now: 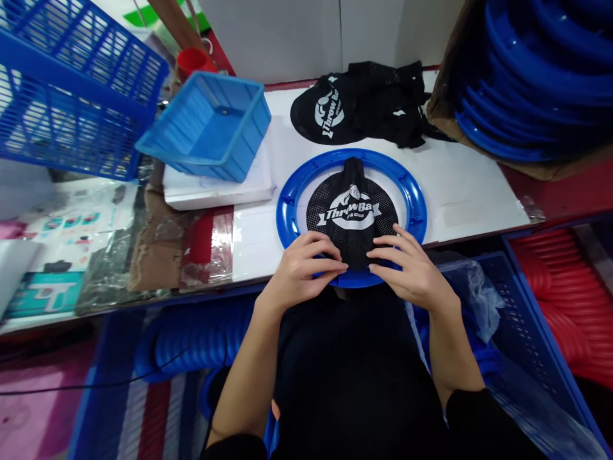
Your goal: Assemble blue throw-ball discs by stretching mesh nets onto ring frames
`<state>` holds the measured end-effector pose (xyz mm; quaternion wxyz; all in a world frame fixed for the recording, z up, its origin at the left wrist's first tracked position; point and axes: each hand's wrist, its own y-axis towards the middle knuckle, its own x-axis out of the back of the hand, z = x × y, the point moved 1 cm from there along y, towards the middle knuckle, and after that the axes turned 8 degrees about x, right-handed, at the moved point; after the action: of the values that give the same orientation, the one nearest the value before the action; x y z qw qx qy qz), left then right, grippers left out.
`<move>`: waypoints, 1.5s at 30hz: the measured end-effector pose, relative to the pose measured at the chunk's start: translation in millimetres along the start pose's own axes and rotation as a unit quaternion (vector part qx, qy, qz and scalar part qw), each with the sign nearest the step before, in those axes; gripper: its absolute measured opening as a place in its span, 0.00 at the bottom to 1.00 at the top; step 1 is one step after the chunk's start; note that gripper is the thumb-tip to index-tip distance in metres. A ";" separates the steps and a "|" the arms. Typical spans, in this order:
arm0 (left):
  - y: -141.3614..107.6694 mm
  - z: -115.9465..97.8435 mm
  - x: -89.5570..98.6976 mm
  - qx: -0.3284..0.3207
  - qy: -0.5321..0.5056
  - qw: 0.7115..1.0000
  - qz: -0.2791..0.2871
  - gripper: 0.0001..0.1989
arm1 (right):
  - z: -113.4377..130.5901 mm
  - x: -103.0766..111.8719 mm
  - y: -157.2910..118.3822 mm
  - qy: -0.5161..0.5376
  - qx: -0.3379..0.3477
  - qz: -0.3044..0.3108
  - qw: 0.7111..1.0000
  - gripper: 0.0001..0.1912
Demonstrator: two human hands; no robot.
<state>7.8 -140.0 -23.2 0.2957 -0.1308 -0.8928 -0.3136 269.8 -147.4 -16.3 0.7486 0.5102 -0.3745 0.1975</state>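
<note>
A black mesh fabric piece with a white printed logo lies across a blue plastic ring on the white tabletop. Its top end rests over the far side of the ring, and the cloth is bunched into folds. My left hand pinches the near end of the mesh, thumb and index finger close together. Opposite it, my right hand holds the mesh's near right edge between thumb and fingers, the outer fingers spread over the cloth. The ring's near rim is partly hidden by both hands.
More black mesh pieces lie behind the ring. At the right, a cardboard box holds stacked blue rings. A light blue bin stands at the left beside a blue slatted crate. Red rings sit below the table edge.
</note>
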 end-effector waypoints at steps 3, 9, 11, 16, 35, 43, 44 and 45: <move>0.5 0.5 -0.2 0.009 -0.012 1.000 0.007 0.05 | 5.9 6.6 3.4 -0.039 0.044 0.025 0.998 0.12; 3.8 0.7 1.2 -0.004 -0.025 1.000 -0.009 0.06 | 3.6 8.5 8.1 -0.074 0.145 0.044 0.986 0.10; 4.5 0.9 2.6 -0.011 -0.036 0.999 -0.007 0.07 | -3.2 7.3 9.1 -0.065 0.149 0.043 0.986 0.10; 5.0 1.2 5.5 -0.007 -0.045 0.999 0.009 0.07 | -24.7 4.8 9.4 0.066 0.085 0.045 0.993 0.08; 3.6 2.0 4.5 -0.004 -0.051 0.999 0.004 0.08 | 26.4 -7.3 28.3 -0.007 -0.029 0.034 0.999 0.07; 3.0 -1.1 5.7 -0.008 -0.027 0.999 0.029 0.09 | 21.9 -19.6 20.2 -0.060 0.044 0.006 0.997 0.09; 3.2 -1.5 6.4 -0.010 -0.015 0.999 0.040 0.09 | 21.7 -17.7 21.4 -0.075 0.068 0.026 0.995 0.09; 3.6 -1.8 7.0 -0.012 -0.002 0.999 0.052 0.10 | 21.6 -15.7 22.9 -0.088 0.091 0.048 0.991 0.10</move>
<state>4.6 -138.1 -16.1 0.3080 -0.1817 -0.8815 -0.3083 236.5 -156.6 -9.9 0.6528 0.5730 -0.4434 0.2214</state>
